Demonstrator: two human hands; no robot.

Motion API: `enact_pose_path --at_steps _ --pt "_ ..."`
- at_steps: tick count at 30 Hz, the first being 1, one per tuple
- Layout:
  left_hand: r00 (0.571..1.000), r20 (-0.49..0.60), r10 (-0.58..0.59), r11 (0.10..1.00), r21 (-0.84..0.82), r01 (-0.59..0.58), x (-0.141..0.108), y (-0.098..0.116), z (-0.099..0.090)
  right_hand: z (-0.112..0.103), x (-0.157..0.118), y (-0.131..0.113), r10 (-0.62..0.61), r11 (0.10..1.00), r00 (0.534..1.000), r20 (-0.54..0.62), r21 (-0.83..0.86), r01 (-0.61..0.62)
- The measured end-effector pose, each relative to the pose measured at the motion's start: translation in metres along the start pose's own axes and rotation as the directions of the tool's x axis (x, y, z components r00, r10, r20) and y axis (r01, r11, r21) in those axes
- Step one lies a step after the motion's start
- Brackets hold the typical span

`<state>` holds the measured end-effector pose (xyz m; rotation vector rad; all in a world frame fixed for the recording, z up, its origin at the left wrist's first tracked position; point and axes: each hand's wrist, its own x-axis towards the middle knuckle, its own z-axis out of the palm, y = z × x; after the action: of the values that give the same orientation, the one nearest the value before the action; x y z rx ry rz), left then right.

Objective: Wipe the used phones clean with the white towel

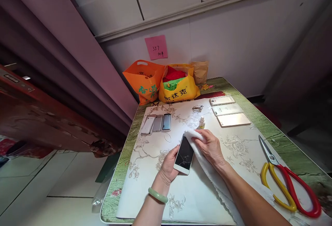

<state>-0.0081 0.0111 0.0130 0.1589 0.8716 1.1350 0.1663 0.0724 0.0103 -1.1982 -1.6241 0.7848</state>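
Note:
My left hand (169, 163) is closed around the left edge of a white smartphone (184, 155) with a dark screen that shows crack-like lines. In my right hand (211, 146) a white cloth (204, 163) is bunched, pressed at the phone's upper right corner. The cloth's long end trails down under my right forearm. Just beyond that hand stands a small bottle (202, 122) with a white cap, its lower part partly hidden. A green bangle (158, 195) circles my left wrist.
Several phones lie left, including a blue-grey phone (166, 121); others lie right, including a gold phone (233, 119). Large scissors (271, 158) with yellow and red handles rest at the right. An orange bag (145, 81) and yellow bag (178, 93) stand at the back.

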Motion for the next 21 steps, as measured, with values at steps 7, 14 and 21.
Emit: enact_pose_path --at_steps 7,14,21 --pt "1.000 0.011 -0.008 0.998 -0.064 0.008 0.002 0.001 -0.004 0.006 -0.013 -0.014 -0.269 0.958 0.887 0.374 0.009 0.287" --pt "0.998 -0.008 0.060 0.991 -0.118 -0.060 0.002 -0.001 -0.003 0.003 -0.010 -0.013 -0.304 0.951 0.756 0.580 0.138 0.276" --pt "1.000 -0.014 0.022 0.998 -0.058 -0.023 0.001 -0.001 -0.002 0.005 -0.009 -0.004 -0.099 0.983 0.990 0.102 -0.142 0.113"
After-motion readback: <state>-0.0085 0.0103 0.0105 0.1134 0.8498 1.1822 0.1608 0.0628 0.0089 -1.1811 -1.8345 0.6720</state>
